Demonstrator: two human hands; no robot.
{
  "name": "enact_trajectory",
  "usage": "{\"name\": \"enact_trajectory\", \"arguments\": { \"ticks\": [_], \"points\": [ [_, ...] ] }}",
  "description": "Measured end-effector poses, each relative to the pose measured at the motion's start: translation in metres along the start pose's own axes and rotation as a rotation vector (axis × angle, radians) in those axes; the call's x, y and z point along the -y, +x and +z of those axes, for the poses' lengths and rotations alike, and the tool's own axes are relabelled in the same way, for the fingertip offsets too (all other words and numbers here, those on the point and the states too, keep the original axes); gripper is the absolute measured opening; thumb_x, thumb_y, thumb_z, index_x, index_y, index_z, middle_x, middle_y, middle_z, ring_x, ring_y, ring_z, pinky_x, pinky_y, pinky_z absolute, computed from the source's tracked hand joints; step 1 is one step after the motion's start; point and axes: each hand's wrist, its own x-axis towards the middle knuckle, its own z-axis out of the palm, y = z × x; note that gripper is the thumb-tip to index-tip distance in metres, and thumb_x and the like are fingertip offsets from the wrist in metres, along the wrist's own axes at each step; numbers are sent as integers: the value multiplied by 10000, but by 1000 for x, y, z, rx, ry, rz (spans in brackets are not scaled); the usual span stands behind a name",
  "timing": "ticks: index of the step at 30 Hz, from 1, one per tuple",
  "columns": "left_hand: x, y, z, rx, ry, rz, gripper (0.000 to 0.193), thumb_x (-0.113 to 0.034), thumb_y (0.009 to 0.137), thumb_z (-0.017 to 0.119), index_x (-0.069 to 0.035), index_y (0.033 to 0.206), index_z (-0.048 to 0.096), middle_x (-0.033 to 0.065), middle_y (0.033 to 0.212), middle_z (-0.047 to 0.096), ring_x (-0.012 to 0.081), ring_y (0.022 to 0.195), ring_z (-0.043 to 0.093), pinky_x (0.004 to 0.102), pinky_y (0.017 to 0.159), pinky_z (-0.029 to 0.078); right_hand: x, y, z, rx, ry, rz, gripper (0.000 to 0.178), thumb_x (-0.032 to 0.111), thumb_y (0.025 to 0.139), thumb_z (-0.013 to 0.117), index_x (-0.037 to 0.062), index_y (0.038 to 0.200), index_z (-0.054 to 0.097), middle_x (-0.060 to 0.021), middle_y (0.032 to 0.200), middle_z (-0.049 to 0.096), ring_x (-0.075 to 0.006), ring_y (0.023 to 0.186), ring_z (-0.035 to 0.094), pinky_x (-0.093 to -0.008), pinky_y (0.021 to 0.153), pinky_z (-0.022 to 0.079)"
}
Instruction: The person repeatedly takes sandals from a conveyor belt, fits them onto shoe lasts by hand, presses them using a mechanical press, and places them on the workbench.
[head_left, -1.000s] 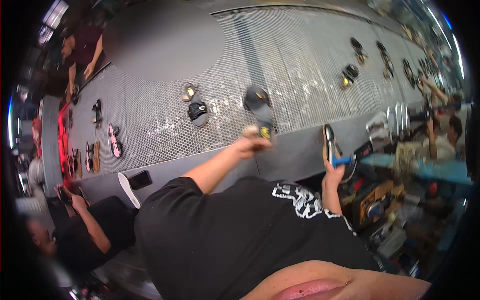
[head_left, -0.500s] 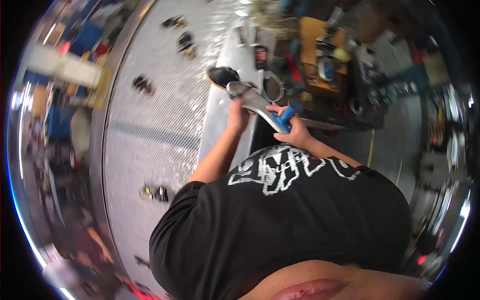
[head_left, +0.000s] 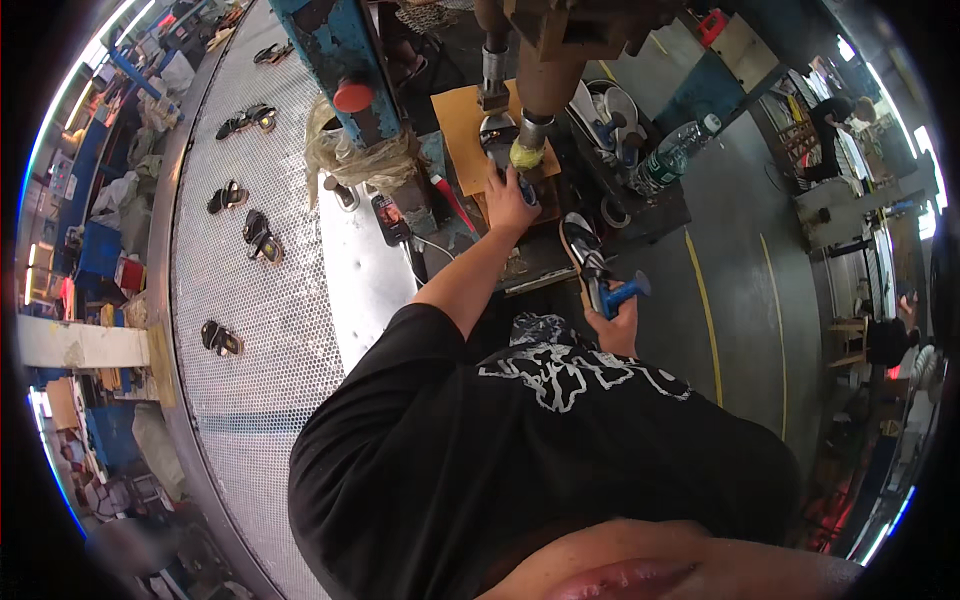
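My right hand [head_left: 617, 328] is closed around a blue shoe last [head_left: 622, 293] with a dark strapped sandal [head_left: 583, 246] on it, held upright near my body. Stretched forward, my left hand [head_left: 510, 205] grips a second shoe last [head_left: 529, 190], blue where it shows beside the fingers. This last lies on the press, close to a yellowish wrapped pad [head_left: 525, 155] and below a metal plunger [head_left: 493, 85]. A dark sandal [head_left: 498, 129] appears just beyond the left fingers, partly hidden by the plunger.
A perforated conveyor [head_left: 270, 320] with several sandals runs along the left. A phone [head_left: 390, 218] with a cable lies on the pale metal ledge [head_left: 360, 280]. Right of the press are a bin of lasts [head_left: 615, 105] and a plastic bottle [head_left: 680, 152]. A blue post [head_left: 335, 60] carries a red button [head_left: 352, 95].
My view has swung right, from the ledge to the press. Both hands were on one last; now they are apart, the left reaching to the press and the right holding a sandal on its last.
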Motion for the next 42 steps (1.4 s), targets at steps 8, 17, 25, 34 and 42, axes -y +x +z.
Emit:
{"name": "enact_trajectory", "arguments": {
  "ticks": [8, 17, 25, 34, 42],
  "points": [
    [54, -102, -77, 102, -163, 117, 579, 43, 579, 606, 8, 1146, 491, 205, 1181, 465, 424, 1138, 406, 461, 1003, 334, -57, 79, 72, 145, -99, -271, 502, 4, 680, 724, 17, 1114, 473, -128, 1041, 546, -202, 965, 553, -331, 850, 432],
    [143, -285, -156, -223, 15, -522, 690, -26, 521, 726, -1, 1166, 481, 197, 1270, 388, 389, 1200, 383, 412, 1024, 335, -84, 203, 174, 104, -596, -291, 614, 322, 606, 796, -47, 1015, 524, -259, 1038, 546, -406, 1006, 533, -453, 869, 433],
    [188, -333, -200, -62, 79, -456, 650, 17, 683, 608, -36, 1299, 407, 246, 1368, 359, 408, 1222, 411, 428, 1057, 340, -28, 107, 145, 45, -478, -675, 776, 112, 695, 772, -53, 1298, 311, -233, 1285, 397, -369, 1194, 417, -426, 1043, 314],
    [283, -466, -359, -568, 441, -716, 661, -21, 683, 625, -59, 1309, 416, 198, 1262, 437, 362, 1138, 439, 450, 984, 348, -57, -94, 215, 1371, -240, 64, 629, -5, 748, 684, 54, 1278, 352, -157, 1328, 439, -239, 1205, 477, -377, 1002, 364],
    [412, -565, -468, -877, 580, -1942, 847, -471, 754, 656, 9, 1368, 324, 264, 1352, 353, 377, 1288, 305, 440, 1075, 265, -74, -179, 315, 861, -510, -686, 954, 233, 655, 825, -140, 1322, 254, -331, 1337, 322, -410, 1251, 345, -425, 1065, 272]
  ]
}}
